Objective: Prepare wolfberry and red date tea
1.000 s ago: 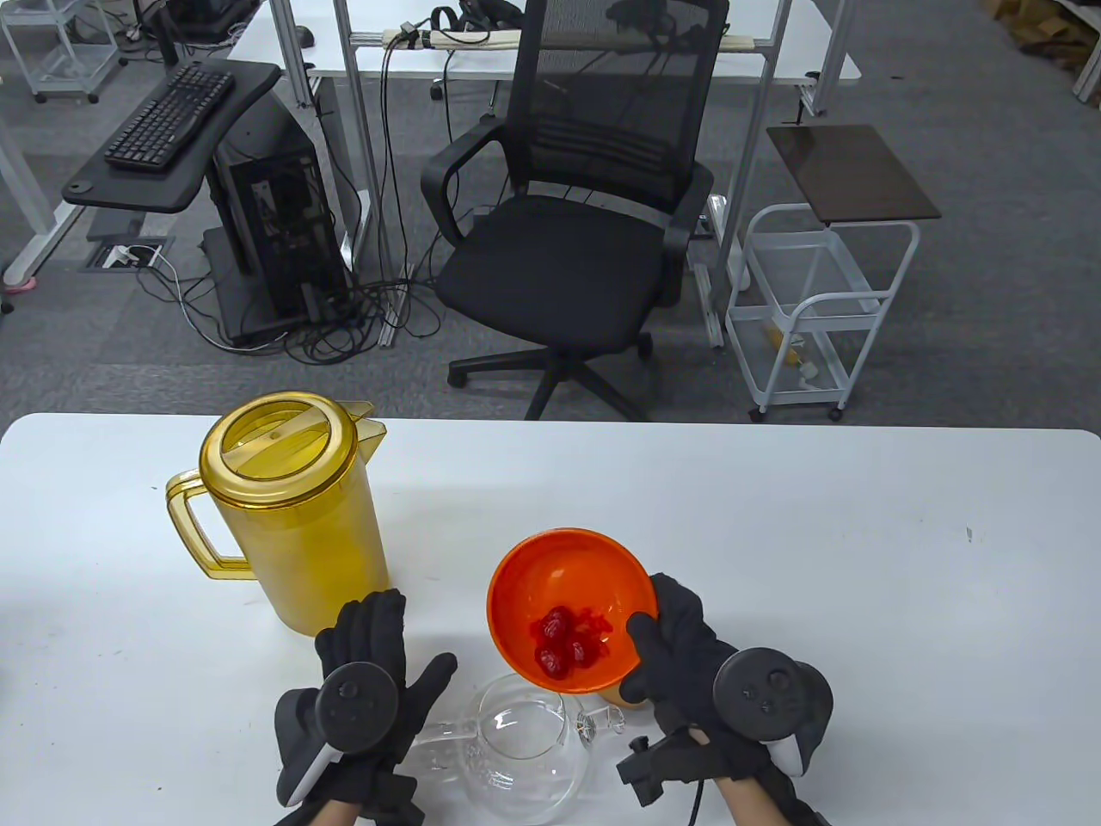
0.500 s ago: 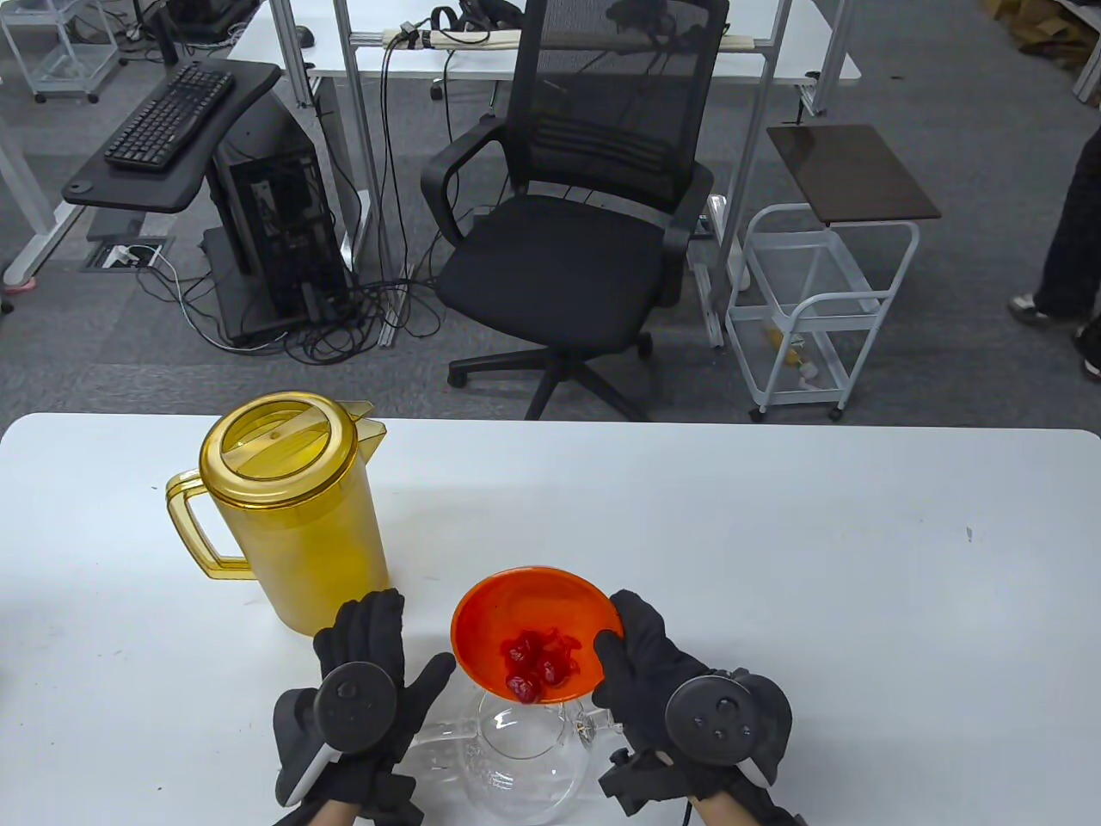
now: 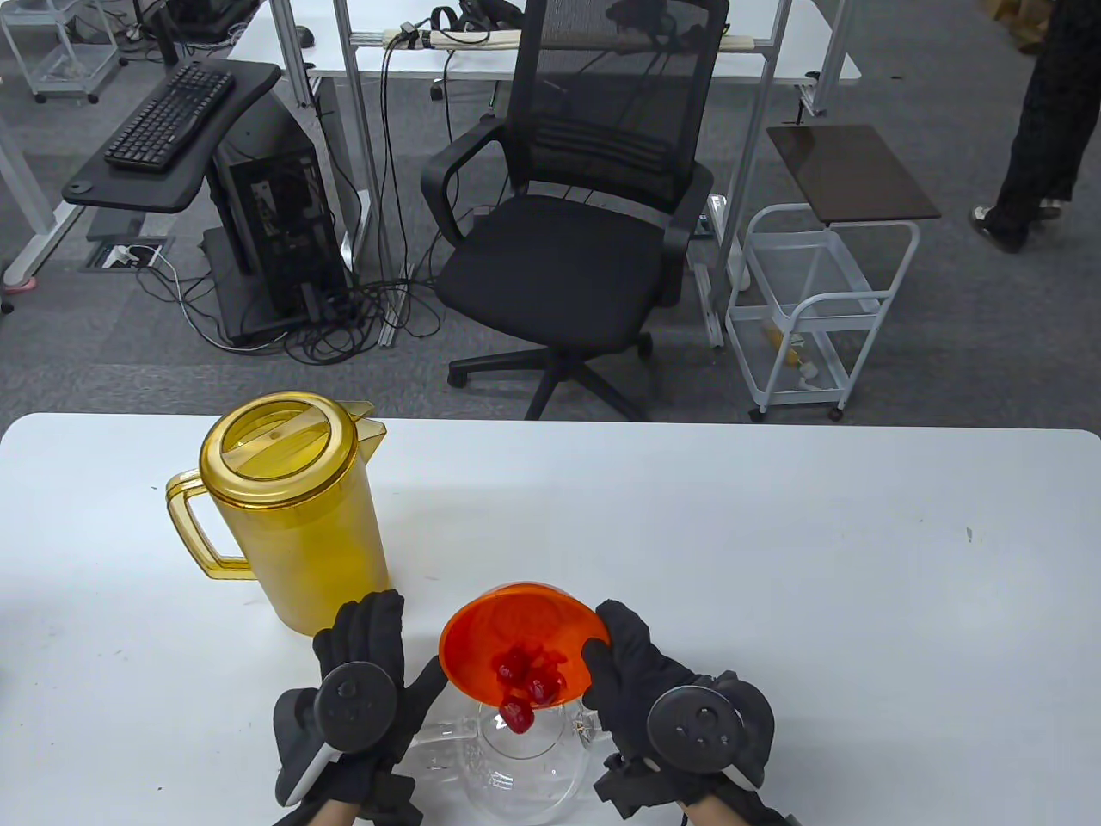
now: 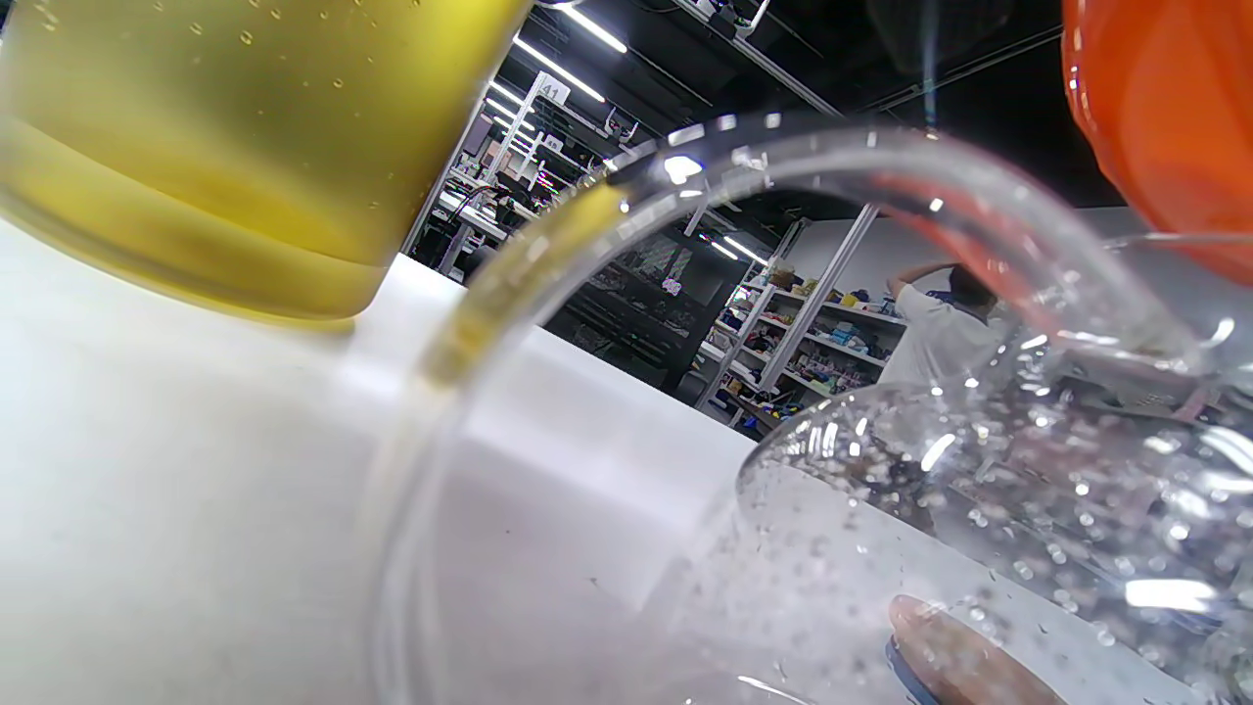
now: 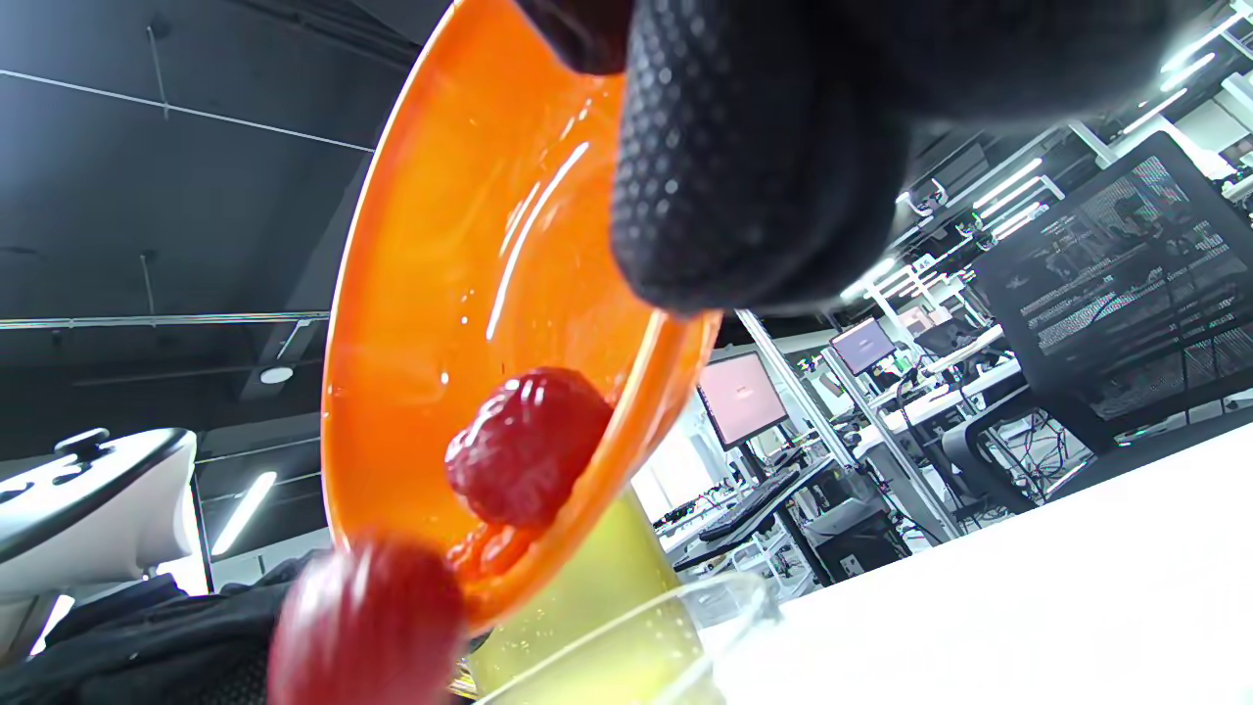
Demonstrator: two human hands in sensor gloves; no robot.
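The right hand (image 3: 662,680) now grips the round orange plastic bowl (image 3: 507,632) tilted steeper, closer left; red dates (image 3: 516,714) start falling into the clear glass teapot (image 3: 525,766), whose handle the left hand (image 3: 361,688) holds

The orange bowl (image 3: 516,641) I'm holding tilts steeply above the clear glass teapot (image 3: 520,761), red dates (image 3: 525,675) sliding toward its lower rim, one date (image 3: 516,714) dropping over the teapot's mouth. The lidded amber pitcher (image 3: 288,516) stands upright behind the teapot, to its left.
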